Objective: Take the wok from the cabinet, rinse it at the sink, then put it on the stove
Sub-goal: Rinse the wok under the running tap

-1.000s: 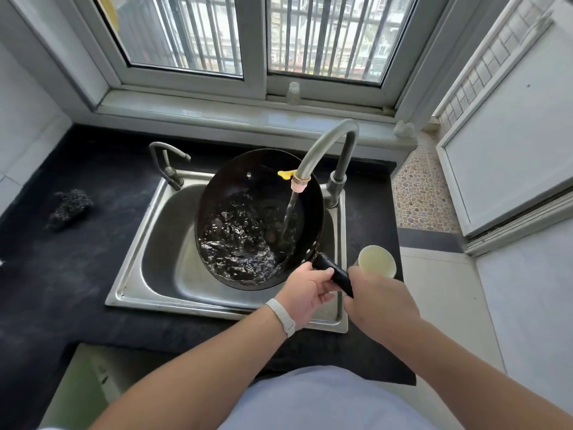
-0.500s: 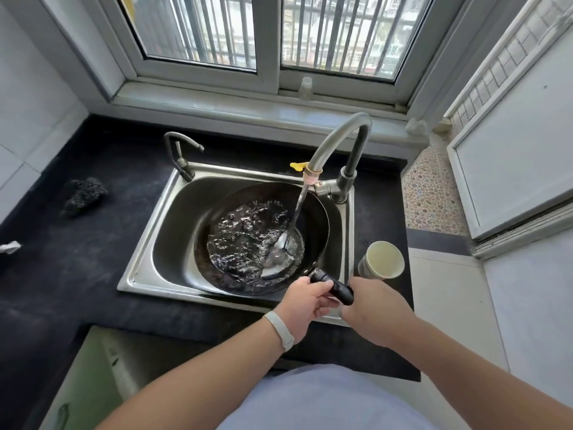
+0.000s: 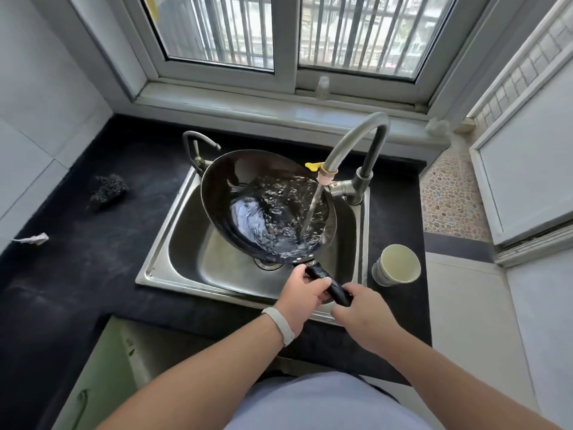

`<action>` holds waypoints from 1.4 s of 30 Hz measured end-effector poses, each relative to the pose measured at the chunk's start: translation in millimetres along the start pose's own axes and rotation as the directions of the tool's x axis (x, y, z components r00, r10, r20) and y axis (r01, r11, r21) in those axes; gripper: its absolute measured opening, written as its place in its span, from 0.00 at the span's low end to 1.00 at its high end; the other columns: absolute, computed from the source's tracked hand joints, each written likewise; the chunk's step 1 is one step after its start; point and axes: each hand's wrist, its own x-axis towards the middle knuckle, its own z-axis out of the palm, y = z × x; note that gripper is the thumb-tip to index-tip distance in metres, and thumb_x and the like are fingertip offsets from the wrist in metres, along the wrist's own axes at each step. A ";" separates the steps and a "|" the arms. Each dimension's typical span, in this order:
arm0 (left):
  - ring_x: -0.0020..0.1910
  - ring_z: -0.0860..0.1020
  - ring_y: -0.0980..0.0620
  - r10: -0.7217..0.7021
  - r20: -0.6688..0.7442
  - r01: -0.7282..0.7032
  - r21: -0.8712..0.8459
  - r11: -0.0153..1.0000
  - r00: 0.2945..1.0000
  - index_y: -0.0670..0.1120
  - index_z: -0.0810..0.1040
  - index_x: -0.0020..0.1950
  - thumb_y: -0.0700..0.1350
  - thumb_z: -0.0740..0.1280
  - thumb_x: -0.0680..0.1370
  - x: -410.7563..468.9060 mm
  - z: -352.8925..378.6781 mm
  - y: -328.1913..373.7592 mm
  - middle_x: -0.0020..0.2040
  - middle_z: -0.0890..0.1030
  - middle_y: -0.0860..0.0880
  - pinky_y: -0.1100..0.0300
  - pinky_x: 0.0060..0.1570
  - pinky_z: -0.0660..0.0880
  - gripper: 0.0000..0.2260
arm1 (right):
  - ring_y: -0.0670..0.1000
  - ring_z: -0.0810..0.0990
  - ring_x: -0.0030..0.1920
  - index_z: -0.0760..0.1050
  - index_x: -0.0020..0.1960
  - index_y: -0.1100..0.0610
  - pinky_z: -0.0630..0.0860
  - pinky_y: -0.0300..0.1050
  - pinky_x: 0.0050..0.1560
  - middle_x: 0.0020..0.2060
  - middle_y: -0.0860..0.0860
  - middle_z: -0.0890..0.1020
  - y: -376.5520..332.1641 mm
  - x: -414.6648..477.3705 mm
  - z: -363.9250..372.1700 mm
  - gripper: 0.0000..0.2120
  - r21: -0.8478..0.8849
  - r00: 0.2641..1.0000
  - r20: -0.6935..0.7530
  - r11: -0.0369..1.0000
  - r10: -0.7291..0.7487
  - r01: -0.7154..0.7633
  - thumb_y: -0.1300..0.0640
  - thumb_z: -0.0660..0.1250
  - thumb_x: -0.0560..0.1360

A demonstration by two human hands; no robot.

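A black wok (image 3: 248, 181) is held over the steel sink (image 3: 161, 243), tilted with its far rim raised. Water runs from the tall grey faucet (image 3: 356, 131) into the wok's right side and swirls inside it. My left hand (image 3: 302, 293) grips the black handle (image 3: 328, 285) close to the bowl. My right hand (image 3: 361, 315) holds the handle's near end. A white band sits on my left wrist. The stove is not in view.
A pale cup (image 3: 398, 265) stands on the black counter (image 3: 77, 259) right of the sink. A dark scrubber (image 3: 108, 189) and a scrap of paper (image 3: 34, 238) lie to the left. A small second tap (image 3: 195, 147) stands at the sink's back left corner.
The wok has been tipped down flat into the sink and then raised and tilted again, sloshing the water round. Both hands have kept their hold on the handle.
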 end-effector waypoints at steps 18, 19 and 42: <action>0.47 0.81 0.48 -0.154 -0.058 0.148 -0.098 0.984 0.986 0.43 0.73 0.63 0.34 0.65 0.78 36.8 13.5 5.0 0.55 0.81 0.43 0.64 0.31 0.76 0.14 | 0.55 0.79 0.41 0.75 0.51 0.51 0.73 0.47 0.41 0.38 0.49 0.81 23.7 51.1 -6.2 0.09 -0.184 0.994 0.049 0.977 -0.096 0.103 0.49 0.65 0.72; 0.47 0.81 0.49 -0.162 -0.055 0.155 -0.111 0.982 0.985 0.45 0.73 0.63 0.34 0.65 0.79 39.0 13.7 5.1 0.55 0.81 0.44 0.64 0.32 0.76 0.14 | 0.56 0.80 0.42 0.75 0.51 0.51 0.74 0.48 0.42 0.40 0.49 0.82 25.4 54.4 -5.8 0.10 -0.203 0.993 0.054 0.973 -0.104 0.113 0.49 0.65 0.73; 0.49 0.79 0.51 -0.185 0.039 0.189 -0.207 0.960 0.982 0.55 0.74 0.51 0.38 0.63 0.80 65.6 3.9 12.5 0.47 0.83 0.52 0.52 0.51 0.69 0.11 | 0.51 0.81 0.38 0.71 0.52 0.48 0.79 0.45 0.41 0.39 0.46 0.81 18.8 81.6 -3.7 0.07 -0.308 0.983 0.056 0.934 -0.172 0.181 0.47 0.64 0.77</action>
